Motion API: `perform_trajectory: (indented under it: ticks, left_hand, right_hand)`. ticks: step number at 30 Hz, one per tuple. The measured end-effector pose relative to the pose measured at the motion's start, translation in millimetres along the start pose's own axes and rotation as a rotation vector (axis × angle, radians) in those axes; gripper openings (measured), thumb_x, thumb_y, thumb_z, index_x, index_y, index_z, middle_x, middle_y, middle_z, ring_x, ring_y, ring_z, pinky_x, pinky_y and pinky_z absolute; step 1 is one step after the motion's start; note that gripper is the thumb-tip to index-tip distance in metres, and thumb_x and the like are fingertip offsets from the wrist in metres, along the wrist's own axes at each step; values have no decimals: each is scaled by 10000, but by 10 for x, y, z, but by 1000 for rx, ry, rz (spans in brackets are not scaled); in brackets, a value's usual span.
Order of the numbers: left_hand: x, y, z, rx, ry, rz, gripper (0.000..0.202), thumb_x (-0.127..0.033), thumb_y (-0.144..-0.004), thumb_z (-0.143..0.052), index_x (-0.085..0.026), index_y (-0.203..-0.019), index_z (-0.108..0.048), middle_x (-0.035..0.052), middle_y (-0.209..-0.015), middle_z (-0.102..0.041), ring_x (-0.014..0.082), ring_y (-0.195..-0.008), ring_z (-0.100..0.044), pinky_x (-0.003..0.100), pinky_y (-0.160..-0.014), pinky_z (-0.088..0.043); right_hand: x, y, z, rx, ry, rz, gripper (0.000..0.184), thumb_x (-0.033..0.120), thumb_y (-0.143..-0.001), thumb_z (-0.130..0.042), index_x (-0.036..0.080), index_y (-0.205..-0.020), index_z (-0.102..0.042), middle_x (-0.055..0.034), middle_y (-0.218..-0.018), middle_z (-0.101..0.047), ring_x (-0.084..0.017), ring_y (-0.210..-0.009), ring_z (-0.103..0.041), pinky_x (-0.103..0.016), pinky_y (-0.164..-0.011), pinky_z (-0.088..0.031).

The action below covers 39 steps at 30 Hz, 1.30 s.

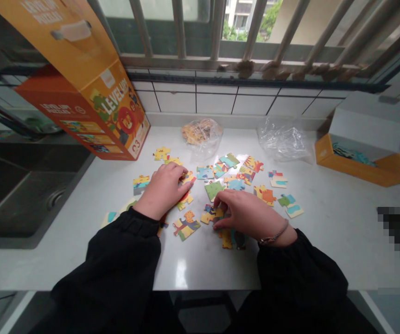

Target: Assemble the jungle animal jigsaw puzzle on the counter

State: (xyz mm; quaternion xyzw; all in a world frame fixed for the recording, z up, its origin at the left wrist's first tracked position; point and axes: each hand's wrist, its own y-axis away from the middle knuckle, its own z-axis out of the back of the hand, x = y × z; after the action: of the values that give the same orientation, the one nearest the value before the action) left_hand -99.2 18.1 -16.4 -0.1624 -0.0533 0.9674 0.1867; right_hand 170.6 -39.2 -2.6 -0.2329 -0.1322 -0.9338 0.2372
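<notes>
Jigsaw puzzle pieces lie scattered over the white counter around both hands. My left hand [167,188] rests palm down over several pieces, its thumb apart from the fingers, touching a red-and-yellow puzzle piece [185,200] beside it. My right hand [241,211] has its thumb and index finger curled around a yellow-and-blue puzzle piece [209,215] at its left. A green puzzle piece [214,190] lies just beyond those fingertips. Closer to me is a yellow-and-grey tree puzzle piece [186,227]. Some pieces are partly hidden under both hands.
A tall orange puzzle box [112,111] stands open at the left, by a dark sink [19,204]. At the back lie a bag of pieces [201,134] and a crumpled clear bag [285,141]. An open yellow box [359,167] with pieces sits right. Window bars rise behind.
</notes>
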Motion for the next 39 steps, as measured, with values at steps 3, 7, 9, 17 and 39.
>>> perform_trajectory:
  ticks: [3, 7, 9, 17, 39]
  left_hand:
    - [13, -1, -21, 2, -4, 10, 327, -435, -1013, -732, -176, -1214, -720, 136, -1205, -708, 321, -1151, -635, 472, -1053, -512]
    - [37, -7, -26, 21, 15, 23, 395, -444, -984, -790, -178, -1266, -717, 136, -1225, -711, 321, -1137, -638, 469, -1040, -523]
    - [48, -6, -36, 26, 23, 31, 404, -456, -974, -805, -186, -1264, -723, 130, -1221, -709, 322, -1142, -637, 466, -1039, -522]
    - [14, -5, -18, 24, 46, 23, 412, -567, -979, -785, -203, -1169, -752, 110, -1166, -736, 317, -1104, -664, 455, -987, -529]
    - [-1, 10, -177, 69, 58, -72, 481, -490, -1134, -522, -211, -1473, -718, 133, -1667, -599, 392, -1582, -477, 630, -1339, -329]
  right_hand:
    - [20, 10, -4, 3, 17, 0, 453, 317, -767, -1025, 248, -1127, -759, -47, -1119, -783, -260, -991, -738, -379, -827, -563]
    - [49, 9, 8, 24, 22, 18, 403, 285, -780, -1015, 236, -1103, -780, -60, -1176, -761, -274, -1052, -750, -400, -893, -595]
    - [52, 1, 11, 38, 18, 23, 381, 277, -787, -1009, 231, -1091, -785, -62, -1180, -753, -270, -1049, -751, -398, -903, -602]
    - [9, -25, -1, 44, -16, 77, 366, 267, -828, -973, 257, -1162, -823, -58, -1164, -752, -270, -1068, -752, -407, -943, -612]
    - [51, -9, 17, -121, -27, 267, 246, 310, -1023, -782, 223, -1253, -804, -115, -1256, -815, -327, -1380, -682, -510, -1185, -549]
